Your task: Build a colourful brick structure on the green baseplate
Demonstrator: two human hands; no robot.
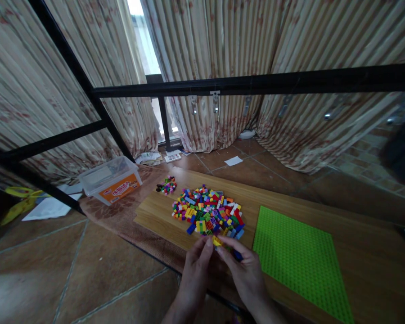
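Both hands meet at the near edge of the wooden board (155, 216), fingers pinched around a small yellow toy brick (217, 241). My left hand (198, 261) grips it from the left with thumb and forefinger. From the right, my right hand (245, 265) pinches the same brick, and a dark blue brick (237, 255) shows among its fingers. Just beyond the fingertips lies a heap of colourful toy bricks (205, 207). A flat green studded baseplate (297, 256) lies on the board to the right of my right hand.
A smaller pile of bits (167, 185) sits at the board's far left. Behind it stands a clear plastic box (110, 173) with an orange label. Black metal rails (239, 85) cross in front of striped curtains (222, 40). Papers (234, 160) lie on the tiled floor.
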